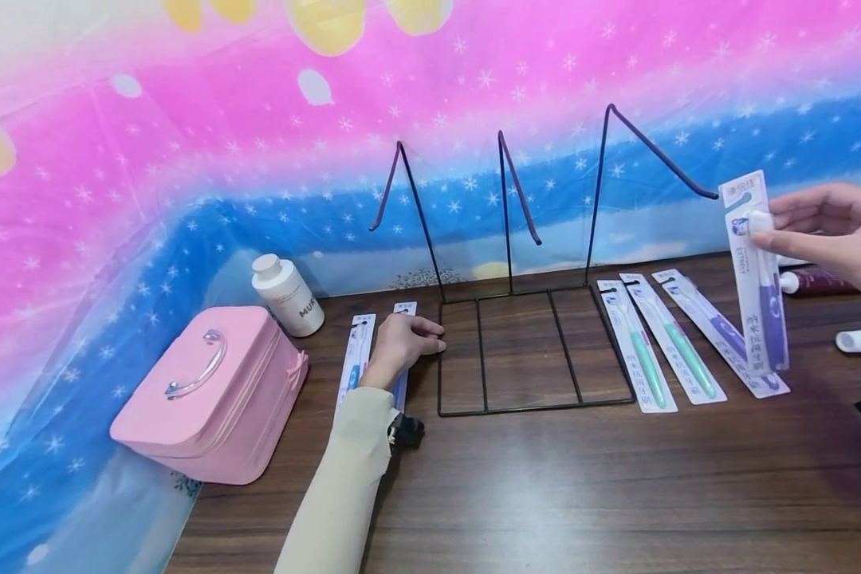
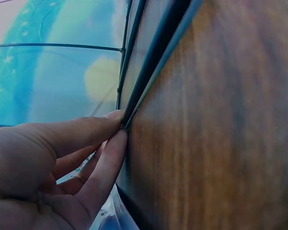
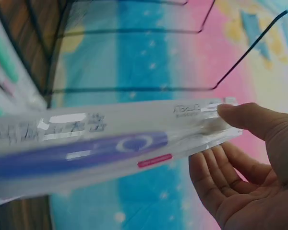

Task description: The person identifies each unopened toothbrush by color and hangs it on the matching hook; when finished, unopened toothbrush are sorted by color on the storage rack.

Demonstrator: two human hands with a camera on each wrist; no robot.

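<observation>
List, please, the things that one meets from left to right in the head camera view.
Pink case, white bottle, leftmost toothbrush package, left hand, black rack's base, first green toothbrush package, second green toothbrush package, lying purple toothbrush package, held purple toothbrush package, right hand.

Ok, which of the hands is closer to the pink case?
Left. The left hand is to the right of the pink case, pinching the black rack at its left edge; the right hand is farther right, past the rack, holding up a packaged purple toothbrush.
</observation>
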